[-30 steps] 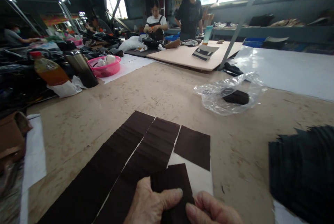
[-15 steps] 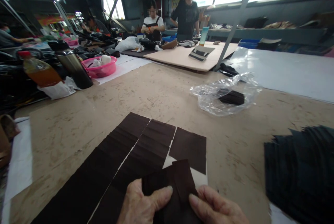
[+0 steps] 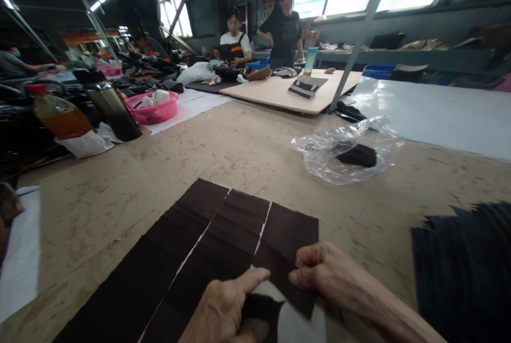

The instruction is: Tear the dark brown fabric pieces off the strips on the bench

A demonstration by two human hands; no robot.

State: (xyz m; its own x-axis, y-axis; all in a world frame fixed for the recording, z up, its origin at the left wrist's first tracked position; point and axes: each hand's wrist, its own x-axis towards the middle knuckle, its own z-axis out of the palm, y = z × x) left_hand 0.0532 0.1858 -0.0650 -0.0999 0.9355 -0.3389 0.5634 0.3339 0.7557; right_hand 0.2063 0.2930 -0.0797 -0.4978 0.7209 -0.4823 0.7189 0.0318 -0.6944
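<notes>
Dark brown pieces (image 3: pixel 207 242) lie overlapping in rows on the worktable, with thin pale gaps between the rows. At the right row, my right hand (image 3: pixel 319 268) pinches the edge of a dark brown piece (image 3: pixel 285 263) that lies over a pale sheet (image 3: pixel 305 321). My left hand (image 3: pixel 231 305) is at the lower middle, its thumb and fingers around a small stack of dark pieces (image 3: pixel 261 308), partly hidden by the hand.
A clear plastic bag (image 3: pixel 319 156) with dark pieces lies beyond the rows. A dark stack (image 3: pixel 463 268) stands at the right. Back left are a pink basket (image 3: pixel 159 111), a flask (image 3: pixel 114 108) and a bottle (image 3: pixel 64 116). Two people (image 3: pixel 235 47) are across the table.
My right hand has moved up and away from my left hand with one dark piece, now over the right row. My left hand stays low with the stack.
</notes>
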